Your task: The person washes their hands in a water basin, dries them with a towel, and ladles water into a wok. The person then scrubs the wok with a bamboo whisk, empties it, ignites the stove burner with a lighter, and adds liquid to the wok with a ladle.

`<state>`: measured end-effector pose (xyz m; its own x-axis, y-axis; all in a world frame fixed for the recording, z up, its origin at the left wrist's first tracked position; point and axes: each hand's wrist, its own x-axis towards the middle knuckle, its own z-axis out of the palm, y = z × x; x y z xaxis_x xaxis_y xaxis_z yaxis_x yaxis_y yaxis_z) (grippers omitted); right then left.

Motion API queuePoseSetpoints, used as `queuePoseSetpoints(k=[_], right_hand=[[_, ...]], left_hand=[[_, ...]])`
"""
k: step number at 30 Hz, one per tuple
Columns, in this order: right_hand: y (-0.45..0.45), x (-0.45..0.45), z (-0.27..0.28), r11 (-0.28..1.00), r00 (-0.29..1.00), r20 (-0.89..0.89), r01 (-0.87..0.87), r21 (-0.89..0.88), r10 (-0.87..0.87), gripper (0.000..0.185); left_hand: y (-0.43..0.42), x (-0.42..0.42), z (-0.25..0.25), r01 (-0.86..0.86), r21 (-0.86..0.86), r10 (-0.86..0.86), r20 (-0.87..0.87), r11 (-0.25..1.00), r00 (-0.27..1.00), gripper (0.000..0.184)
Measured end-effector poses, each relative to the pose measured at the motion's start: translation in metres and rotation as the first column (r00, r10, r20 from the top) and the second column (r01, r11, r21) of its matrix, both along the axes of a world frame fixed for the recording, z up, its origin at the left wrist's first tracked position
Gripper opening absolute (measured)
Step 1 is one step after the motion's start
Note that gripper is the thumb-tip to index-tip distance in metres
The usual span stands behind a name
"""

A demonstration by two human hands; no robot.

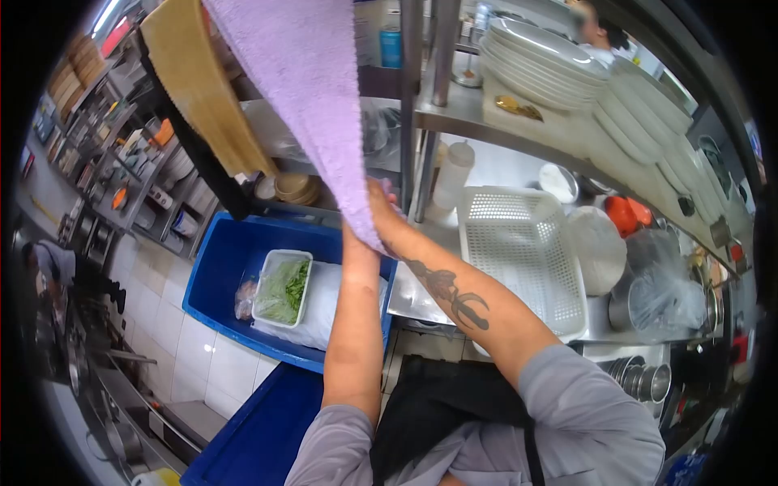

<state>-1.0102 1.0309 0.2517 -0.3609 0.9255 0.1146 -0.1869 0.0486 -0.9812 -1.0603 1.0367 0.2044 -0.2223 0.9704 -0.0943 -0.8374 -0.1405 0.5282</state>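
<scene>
A long purple towel point(304, 89) hangs down from the top of the view, and its lower corner lies across my wrists. Both my forearms reach forward and meet at this cloth. My right hand point(379, 201) shows only in part at the towel's right edge; its bent fingertips press against a bit of purple cloth. Behind the towel my left hand is hidden, so its fingers cannot be seen. A yellowish towel point(203, 85) hangs to the left of the purple one.
A blue tub point(212, 271) on the left holds a white container of green leaves point(284, 298). At right, a white perforated basket point(519, 251) rests on a metal counter under a shelf point(519, 134) with stacked white plates point(541, 69). Another person point(600, 44) stands beyond.
</scene>
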Motion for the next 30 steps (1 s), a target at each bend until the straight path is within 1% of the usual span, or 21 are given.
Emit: queuePoseSetpoints(k=[1,2,4,5,7,9,10,11,12,13,14,15,16,18,19,20,23,26,28,30], right_hand=[[0.0,0.001,0.001,0.996,0.997,0.028,-0.074,0.044,0.073,0.056],[-0.012,0.005,0.022,0.99,0.991,0.098,-0.096,0.101,0.086,0.055],[-0.019,0.009,0.039,0.958,0.972,0.234,-0.095,0.271,0.03,0.056],[-0.014,0.003,0.025,0.923,0.954,0.296,-0.081,0.376,-0.037,0.057],[0.006,-0.015,-0.015,0.812,0.985,0.139,-0.001,0.583,-0.099,0.061],[-0.018,-0.001,0.0,0.788,0.967,0.166,0.054,0.613,-0.196,0.056],[-0.012,-0.015,-0.014,0.762,0.964,0.038,0.182,0.622,-0.262,0.037],[-0.007,-0.021,-0.018,0.673,0.951,0.034,0.192,0.714,-0.307,0.029],[0.002,-0.039,-0.026,0.478,0.949,0.031,0.13,0.869,-0.315,0.022],[0.022,-0.058,-0.037,0.21,0.966,0.057,-0.003,0.978,-0.252,0.021],[0.044,-0.071,-0.049,0.048,0.955,0.179,-0.173,0.984,-0.237,0.024],[0.046,-0.062,-0.04,0.078,0.956,0.123,-0.106,0.991,-0.267,0.023],[0.021,-0.079,0.005,0.424,0.671,0.46,-0.232,0.875,-0.581,0.023],[0.01,-0.055,0.046,0.596,0.386,0.629,-0.216,0.773,-0.675,0.026],[0.031,-0.006,0.061,0.432,0.531,0.488,-0.236,0.87,-0.693,0.029],[0.04,0.02,0.064,0.252,0.668,0.339,-0.228,0.941,-0.663,0.032],[0.068,-0.014,0.023,0.394,0.57,0.511,-0.325,0.86,-0.643,0.039],[0.04,0.001,0.028,0.289,0.314,0.408,-0.362,0.886,-0.857,0.04],[0.029,-0.006,0.023,0.234,0.429,0.273,-0.141,0.962,-0.861,0.043],[0.031,-0.018,0.012,0.303,0.645,0.29,-0.095,0.948,-0.707,0.048]], left_hand=[[0.013,-0.007,-0.017,-0.054,-0.032,0.053,-0.011,0.998,0.999,0.049],[0.021,-0.012,-0.024,-0.091,-0.059,0.089,-0.028,0.994,0.996,0.049],[0.026,-0.019,-0.024,-0.138,-0.09,0.132,-0.066,0.986,0.989,0.049],[0.027,-0.023,-0.024,-0.148,-0.091,0.139,-0.096,0.985,0.986,0.049],[0.024,-0.029,-0.021,-0.154,-0.066,0.141,-0.169,0.986,0.975,0.049],[0.017,-0.038,-0.018,-0.133,-0.029,0.122,-0.252,0.991,0.96,0.049],[0.016,-0.038,-0.014,-0.108,-0.005,0.102,-0.285,0.994,0.953,0.049],[0.017,-0.037,-0.008,-0.09,0.023,0.092,-0.307,0.996,0.947,0.049],[0.017,-0.032,-0.001,-0.087,0.055,0.1,-0.322,0.995,0.942,0.049],[0.019,-0.021,0.009,-0.086,0.08,0.107,-0.322,0.993,0.941,0.049],[0.018,-0.007,0.021,-0.097,0.099,0.124,-0.316,0.99,0.941,0.049],[0.017,0.009,0.031,-0.119,0.116,0.15,-0.31,0.986,0.939,0.049],[0.014,0.022,0.041,-0.141,0.139,0.178,-0.302,0.98,0.937,0.049],[0.008,0.041,0.054,-0.167,0.167,0.208,-0.269,0.972,0.94,0.049],[0.007,0.045,0.061,-0.177,0.184,0.221,-0.26,0.967,0.94,0.049],[0.005,0.049,0.067,-0.178,0.198,0.225,-0.249,0.964,0.942,0.049],[-0.003,0.053,0.08,-0.193,0.221,0.241,-0.212,0.956,0.947,0.049],[-0.008,0.053,0.092,-0.219,0.252,0.263,-0.16,0.943,0.951,0.049],[-0.013,0.049,0.098,-0.234,0.269,0.276,-0.128,0.934,0.953,0.049],[-0.017,0.045,0.104,-0.255,0.287,0.293,-0.097,0.923,0.951,0.05]])
